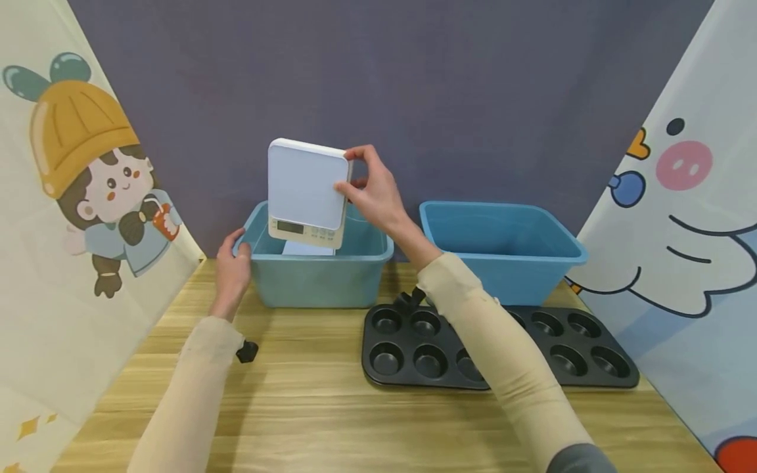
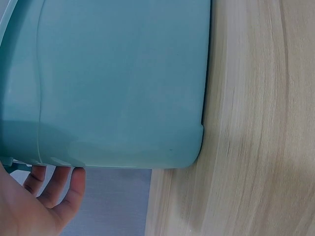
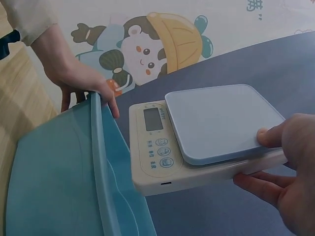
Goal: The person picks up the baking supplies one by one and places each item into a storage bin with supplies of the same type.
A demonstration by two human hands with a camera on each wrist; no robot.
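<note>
A white digital kitchen scale [image 1: 306, 187] hangs upright above the left blue-green bin [image 1: 319, 282]. My right hand [image 1: 378, 190] pinches it by its right edge, thumb on the weighing plate and fingers behind. In the right wrist view the display and buttons of the scale [image 3: 216, 128] show at the end away from the hand [image 3: 290, 167]. My left hand [image 1: 232, 269] grips the bin's left rim, thumb inside and fingers outside, as the bin [image 2: 118, 88] fills much of the left wrist view. Inside the bin lies another white flat thing [image 1: 307, 249], mostly hidden.
A second blue bin [image 1: 503, 263] stands at the back right. Two black muffin pans [image 1: 414, 378] lie in front of it, partly covered by my right sleeve. The grey backdrop [image 1: 378, 79] rises behind the bins, with printed cloths at both sides.
</note>
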